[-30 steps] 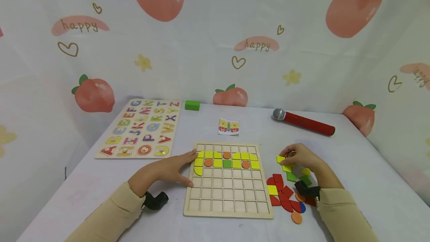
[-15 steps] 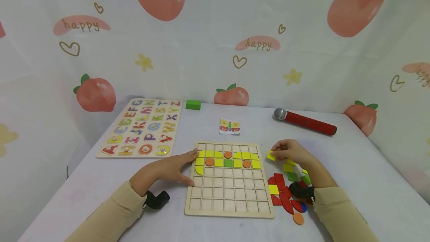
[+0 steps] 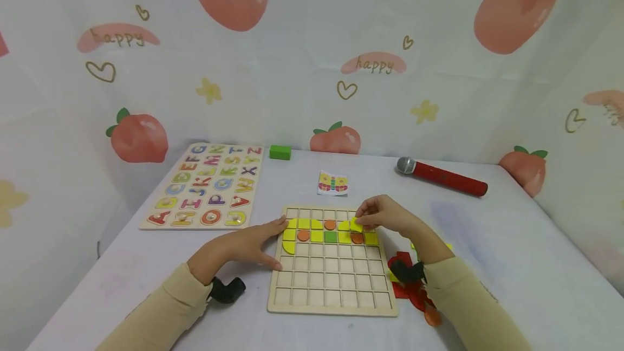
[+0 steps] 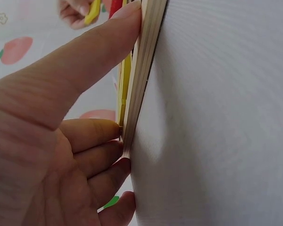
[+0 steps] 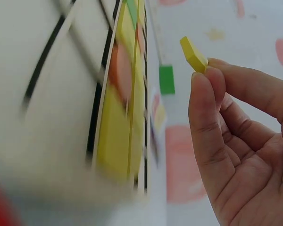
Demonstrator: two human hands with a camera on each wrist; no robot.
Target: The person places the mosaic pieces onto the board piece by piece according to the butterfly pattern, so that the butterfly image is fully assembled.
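Layered wood at the grid board's [image 3: 331, 280] edge shows only from the left wrist; from the right wrist the yellow tile [image 5: 193, 54] is clear of the board, while the head view has it overlapping the upper right cells. The right sleeve [image 3: 468, 302] and wrist partly hide loose red pieces [image 3: 401, 290]. Beyond lie a letter board [image 3: 197, 220], picture card [image 3: 333, 183], red microphone [image 3: 444, 175] and green block [image 3: 280, 153]. Of the hands, the left hand [image 3: 249, 245], thumb and fingers parted, touches the board's left edge; the right hand [image 3: 388, 215] pinches the tile.
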